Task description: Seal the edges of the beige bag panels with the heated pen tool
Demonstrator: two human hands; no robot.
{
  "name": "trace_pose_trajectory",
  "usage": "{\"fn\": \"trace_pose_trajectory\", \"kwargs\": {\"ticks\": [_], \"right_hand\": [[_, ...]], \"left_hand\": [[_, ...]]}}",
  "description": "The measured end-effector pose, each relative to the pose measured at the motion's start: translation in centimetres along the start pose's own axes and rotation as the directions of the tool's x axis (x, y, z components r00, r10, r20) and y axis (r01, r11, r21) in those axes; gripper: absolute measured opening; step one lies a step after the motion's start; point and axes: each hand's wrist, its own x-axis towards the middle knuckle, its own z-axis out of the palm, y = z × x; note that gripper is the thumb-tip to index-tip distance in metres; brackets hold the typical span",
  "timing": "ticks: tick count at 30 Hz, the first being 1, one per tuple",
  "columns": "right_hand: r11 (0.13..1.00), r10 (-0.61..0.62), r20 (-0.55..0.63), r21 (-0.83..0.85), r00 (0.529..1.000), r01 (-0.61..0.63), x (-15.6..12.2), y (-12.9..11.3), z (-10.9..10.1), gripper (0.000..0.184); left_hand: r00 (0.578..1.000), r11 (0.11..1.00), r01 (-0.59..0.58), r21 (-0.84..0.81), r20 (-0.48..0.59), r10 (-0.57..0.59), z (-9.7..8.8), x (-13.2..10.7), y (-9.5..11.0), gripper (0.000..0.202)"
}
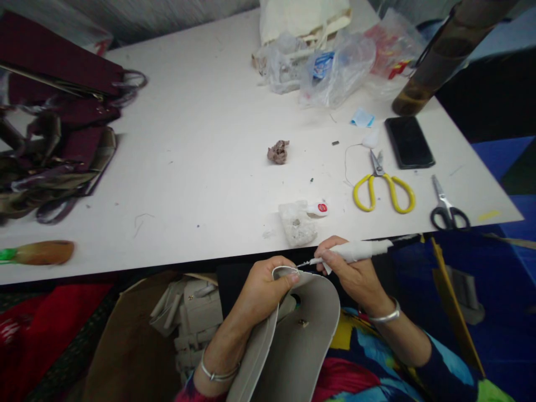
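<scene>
My left hand (262, 287) is closed on the curved upper edge of a grey bag flap (299, 340), which rests in my lap below the table's front edge. A small metal stud shows on the flap. My right hand (355, 273) grips a tool with a white wrapped handle (364, 250). Its thin tip points left and meets the flap's edge beside my left thumb. Both wrists wear silver bangles.
On the white table (201, 167) lie yellow-handled scissors (383, 187), black scissors (448, 209), a black phone (409, 142), a small white block with a glue tube (301, 220), plastic bags, and maroon bags (58, 117) at left. A cardboard box with grey parts (188, 318) stands below.
</scene>
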Motion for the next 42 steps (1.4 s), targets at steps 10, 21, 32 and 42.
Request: {"fn": "trace_pose_trajectory", "kwargs": {"ticks": [10, 21, 32, 42], "right_hand": [[0.996, -0.01, 0.067, -0.086, 0.998, 0.016, -0.4, -0.5, 0.0, 0.023], [0.977, -0.038, 0.215, -0.198, 0.976, 0.081, 0.9, -1.6, 0.1, 0.031], [0.995, -0.038, -0.008, 0.09, 0.999, 0.038, -2.5, 1.1, 1.5, 0.024], [0.953, -0.253, -0.232, -0.23, 0.939, 0.2, 1.2, -0.7, -0.6, 0.018]], "left_hand": [[0.999, 0.996, -0.054, 0.07, 0.013, 0.053, 0.5, -0.6, 0.2, 0.02], [0.998, 0.998, -0.057, 0.024, 0.012, 0.057, 1.6, -1.0, -0.6, 0.018], [0.997, 0.99, 0.0, -0.139, -0.078, -0.011, 0.6, -0.7, -0.7, 0.026], [0.979, 0.896, 0.013, -0.444, -0.177, -0.101, -2.0, -0.2, -1.6, 0.037]]}}
